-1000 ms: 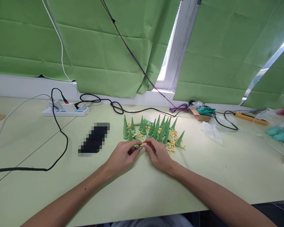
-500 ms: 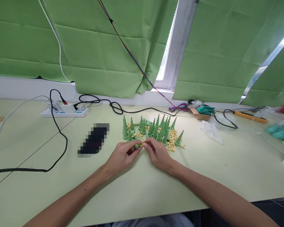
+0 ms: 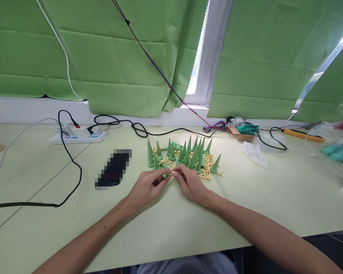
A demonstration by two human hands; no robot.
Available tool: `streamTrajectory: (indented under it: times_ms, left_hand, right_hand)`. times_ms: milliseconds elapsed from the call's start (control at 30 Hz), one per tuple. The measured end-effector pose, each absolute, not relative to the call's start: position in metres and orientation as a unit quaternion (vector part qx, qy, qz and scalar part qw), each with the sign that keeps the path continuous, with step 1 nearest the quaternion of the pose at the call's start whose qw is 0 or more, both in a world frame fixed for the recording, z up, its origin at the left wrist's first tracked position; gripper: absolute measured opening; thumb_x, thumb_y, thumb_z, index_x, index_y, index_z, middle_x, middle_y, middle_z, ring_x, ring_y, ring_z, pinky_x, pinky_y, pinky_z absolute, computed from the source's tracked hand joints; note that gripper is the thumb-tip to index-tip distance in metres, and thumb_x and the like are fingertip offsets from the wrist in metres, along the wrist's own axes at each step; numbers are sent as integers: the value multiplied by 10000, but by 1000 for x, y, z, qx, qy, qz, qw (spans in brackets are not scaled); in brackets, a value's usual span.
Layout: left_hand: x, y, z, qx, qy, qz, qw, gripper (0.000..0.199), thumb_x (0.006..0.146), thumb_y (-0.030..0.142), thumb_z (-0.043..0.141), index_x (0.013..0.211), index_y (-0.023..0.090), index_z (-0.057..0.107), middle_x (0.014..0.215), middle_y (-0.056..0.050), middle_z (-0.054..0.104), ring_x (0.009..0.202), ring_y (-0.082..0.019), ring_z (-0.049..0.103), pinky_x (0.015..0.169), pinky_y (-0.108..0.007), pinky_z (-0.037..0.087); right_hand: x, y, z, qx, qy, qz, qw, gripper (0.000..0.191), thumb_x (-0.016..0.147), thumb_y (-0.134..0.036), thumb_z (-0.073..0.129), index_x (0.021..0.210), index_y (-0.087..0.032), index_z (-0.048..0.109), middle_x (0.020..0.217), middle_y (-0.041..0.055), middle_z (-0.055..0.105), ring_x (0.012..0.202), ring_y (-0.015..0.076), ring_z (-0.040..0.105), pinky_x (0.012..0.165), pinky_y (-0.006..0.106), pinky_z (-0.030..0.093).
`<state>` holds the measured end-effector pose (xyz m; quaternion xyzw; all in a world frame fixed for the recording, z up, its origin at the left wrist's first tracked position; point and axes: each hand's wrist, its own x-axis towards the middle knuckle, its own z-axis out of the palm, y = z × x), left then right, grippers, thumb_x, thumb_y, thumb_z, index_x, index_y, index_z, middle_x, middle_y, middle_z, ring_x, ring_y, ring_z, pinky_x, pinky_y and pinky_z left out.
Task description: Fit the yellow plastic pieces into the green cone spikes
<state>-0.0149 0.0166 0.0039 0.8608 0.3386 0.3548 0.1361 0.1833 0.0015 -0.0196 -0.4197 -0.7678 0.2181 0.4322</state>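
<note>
My left hand (image 3: 152,183) is closed in a pinch on a small green plastic piece (image 3: 165,176), whose rounded end shows between thumb and forefinger. My right hand (image 3: 189,182) pinches a small yellow plastic piece (image 3: 174,173), mostly covered by the fingertips. The two hands almost touch, with the pieces meeting or nearly meeting between them. Just beyond my fingers stand several green plastic cones (image 3: 191,154) on round bases. Loose yellow plastic pieces (image 3: 207,167) lie scattered among and to the right of the cones.
A pixelated dark object (image 3: 113,169) lies left of the hands. Farther left are a white power strip (image 3: 77,136) and a black cable (image 3: 80,171). At the back right stand a small cardboard box (image 3: 241,135), clear plastic bags (image 3: 255,154) and a yellow-orange tool (image 3: 303,135).
The camera view has shifted slightly. Both hands keep their pinches at nearly the same spot, and the cones and yellow pieces have not visibly moved on the table.
</note>
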Motion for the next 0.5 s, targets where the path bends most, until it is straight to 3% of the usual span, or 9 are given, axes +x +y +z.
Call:
streamTrajectory:
  times_ms: [267, 500]
  left_hand:
    - [-15, 16, 6, 863, 345, 345, 129, 177, 944, 253, 559, 1018, 172, 699, 729, -5, 710, 492, -78, 451, 521, -195, 402]
    - [-16, 18, 3, 864, 349, 343, 118, 178, 948, 276, 567, 1019, 184, 702, 740, -3, 720, 504, -76, 495, 535, -192, 417]
  right_hand:
    - [182, 1, -19, -414, -763, 228, 440, 134, 1011, -284, 424, 984, -211, 533, 639, -42, 502, 562, 145, 465, 596, 246, 372]
    - [184, 1, -17, -414, -764, 237, 434, 139, 1007, -280, 417, 975, -211, 533, 685, -22, 541, 595, 152, 489, 613, 249, 371]
